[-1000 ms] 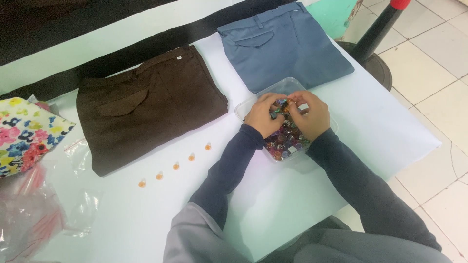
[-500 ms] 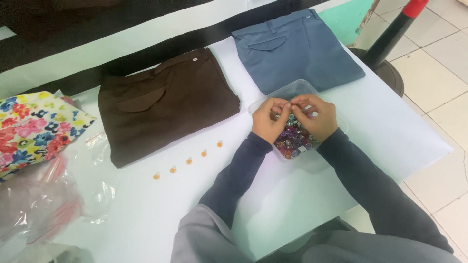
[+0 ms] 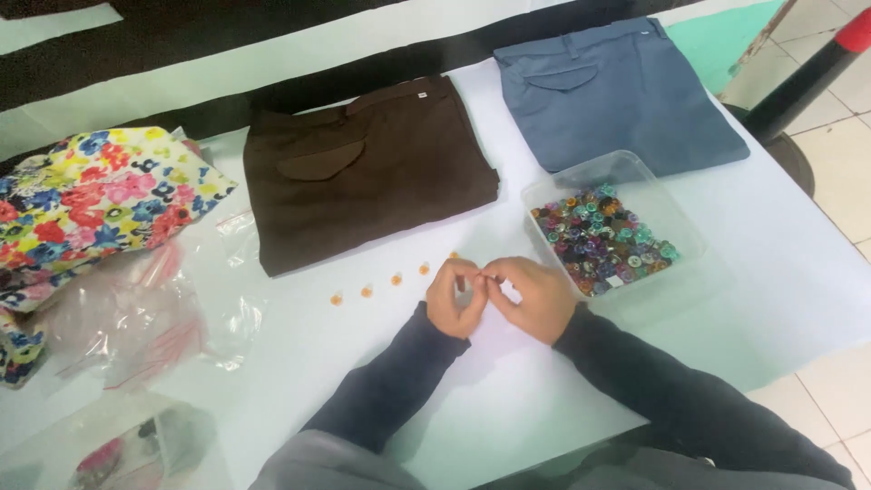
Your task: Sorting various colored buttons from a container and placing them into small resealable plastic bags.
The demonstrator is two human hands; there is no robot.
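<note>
The left hand (image 3: 456, 299) and the right hand (image 3: 535, 295) meet fingertip to fingertip above the white counter (image 3: 381, 363), both pinched together around something too small to make out, possibly one small orange button. Just beside the left hand a row of small orange buttons (image 3: 395, 279) lies on the counter, running leftward toward the front edge of the folded brown trousers (image 3: 363, 172). To the right of the hands, near but not touching, stands a clear plastic tray (image 3: 626, 172) filled with mixed coloured buttons (image 3: 603, 238). Behind the tray lie folded blue trousers (image 3: 617, 91). At the far left are a flowered cloth (image 3: 100, 195) and crumpled clear plastic bags (image 3: 136, 318). The counter's cover is pale, with a dark band (image 3: 181, 86) along its back; light floor tiles (image 3: 844, 191) and a dark post with a red top (image 3: 807, 77) show at the right.

Half a second ago both hands were over the tray, fingers among the buttons. They have since drawn back toward the body and left, clear of the tray, to the end of the orange row.
</note>
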